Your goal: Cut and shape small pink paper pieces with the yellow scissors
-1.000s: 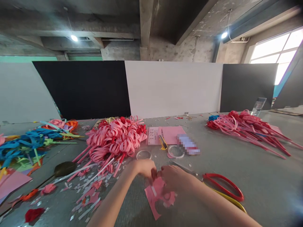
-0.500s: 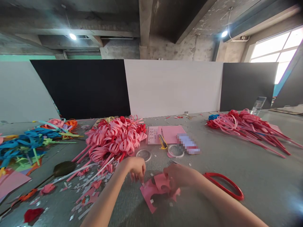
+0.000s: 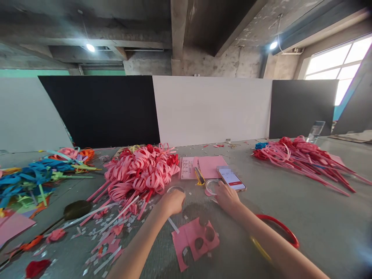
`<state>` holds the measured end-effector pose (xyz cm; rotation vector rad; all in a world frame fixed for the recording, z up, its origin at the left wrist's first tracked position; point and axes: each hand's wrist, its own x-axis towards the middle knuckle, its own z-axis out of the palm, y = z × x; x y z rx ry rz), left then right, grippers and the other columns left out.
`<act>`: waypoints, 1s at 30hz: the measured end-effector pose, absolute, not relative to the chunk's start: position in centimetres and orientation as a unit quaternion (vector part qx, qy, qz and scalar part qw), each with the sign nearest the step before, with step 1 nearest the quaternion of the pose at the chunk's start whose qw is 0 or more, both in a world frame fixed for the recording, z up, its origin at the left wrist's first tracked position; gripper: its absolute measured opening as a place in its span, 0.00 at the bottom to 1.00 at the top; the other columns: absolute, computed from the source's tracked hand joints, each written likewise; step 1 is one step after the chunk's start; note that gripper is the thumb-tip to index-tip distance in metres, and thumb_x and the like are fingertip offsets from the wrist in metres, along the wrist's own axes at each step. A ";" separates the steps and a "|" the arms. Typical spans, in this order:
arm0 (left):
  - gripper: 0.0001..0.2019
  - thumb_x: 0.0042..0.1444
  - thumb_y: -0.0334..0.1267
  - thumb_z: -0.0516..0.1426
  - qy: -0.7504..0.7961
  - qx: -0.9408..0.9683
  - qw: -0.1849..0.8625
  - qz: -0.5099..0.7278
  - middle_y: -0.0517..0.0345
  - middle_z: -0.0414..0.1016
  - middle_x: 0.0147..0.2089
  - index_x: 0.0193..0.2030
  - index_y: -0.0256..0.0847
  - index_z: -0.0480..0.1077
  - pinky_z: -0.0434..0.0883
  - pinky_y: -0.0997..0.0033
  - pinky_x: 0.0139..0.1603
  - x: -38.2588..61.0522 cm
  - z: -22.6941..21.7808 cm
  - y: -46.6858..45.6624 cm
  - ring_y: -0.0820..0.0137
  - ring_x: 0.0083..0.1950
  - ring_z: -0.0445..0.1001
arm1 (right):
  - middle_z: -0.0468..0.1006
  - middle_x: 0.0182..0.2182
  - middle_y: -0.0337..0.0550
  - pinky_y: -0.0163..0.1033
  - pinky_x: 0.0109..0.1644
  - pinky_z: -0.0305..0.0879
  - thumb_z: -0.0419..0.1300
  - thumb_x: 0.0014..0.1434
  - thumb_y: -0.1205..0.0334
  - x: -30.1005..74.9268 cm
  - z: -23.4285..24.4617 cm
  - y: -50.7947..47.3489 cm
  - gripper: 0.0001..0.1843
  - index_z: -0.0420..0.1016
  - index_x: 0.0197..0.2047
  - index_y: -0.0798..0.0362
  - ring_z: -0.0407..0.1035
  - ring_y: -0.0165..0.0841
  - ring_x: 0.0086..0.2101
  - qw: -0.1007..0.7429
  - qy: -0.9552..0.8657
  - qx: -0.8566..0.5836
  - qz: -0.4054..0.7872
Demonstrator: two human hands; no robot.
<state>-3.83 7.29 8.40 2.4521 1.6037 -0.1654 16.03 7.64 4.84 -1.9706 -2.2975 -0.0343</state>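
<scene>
My left hand [image 3: 173, 201] is closed at the near side of a tape roll [image 3: 176, 188]; what its fingers hold is hidden. Below it, a narrow white strip [image 3: 173, 225] runs down to the corner of a pink sheet [image 3: 183, 236] with several round holes, lying in front of me. With its fingers curled, my right hand [image 3: 228, 198] grips the right edge of a second tape roll [image 3: 210, 187], which rests on the table. Right beside that hand lies a phone [image 3: 236, 181] with a lit screen.
A utility knife [image 3: 199, 176] lies against a pink pad [image 3: 213, 166]. Pink ribbon bundles [image 3: 142, 170] stand left, more ribbons [image 3: 302, 159] right. Paper scraps [image 3: 109, 246] litter the left side. A red loop [image 3: 280, 223] and a blurred yellow streak [image 3: 261, 250] show by my right forearm.
My right hand has let go of the pink sheet and moved up to the tape roll. My left hand has moved up off the sheet's edge. The sheet now lies free.
</scene>
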 end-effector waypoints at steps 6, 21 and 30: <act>0.16 0.51 0.28 0.47 0.468 0.880 0.054 0.057 0.54 0.68 0.47 0.45 0.42 0.65 0.64 0.70 0.44 -0.6 5.7 7.8 0.67 0.45 0.69 | 0.74 0.35 0.48 0.33 0.30 0.57 0.49 0.51 0.72 17.2 4.0 8.5 0.12 0.73 0.32 0.54 0.70 0.38 0.34 0.052 -0.749 -0.661 -0.014; 0.24 0.48 0.19 0.45 0.403 0.912 0.023 0.071 0.54 0.69 0.47 0.51 0.40 0.62 0.60 0.70 0.50 0.6 3.3 7.4 0.67 0.49 0.65 | 0.75 0.34 0.53 0.35 0.31 0.59 0.46 0.54 0.74 17.7 4.7 8.6 0.16 0.74 0.34 0.57 0.71 0.40 0.35 0.056 -0.726 -0.685 -0.022; 0.20 0.47 0.22 0.45 0.452 0.891 -0.004 0.050 0.50 0.69 0.47 0.46 0.36 0.65 0.60 0.61 0.49 -0.5 2.8 5.0 0.61 0.50 0.63 | 0.72 0.37 0.44 0.36 0.37 0.63 0.50 0.58 0.68 11.6 5.6 10.0 0.09 0.71 0.38 0.53 0.69 0.34 0.37 0.066 -0.836 -0.544 0.000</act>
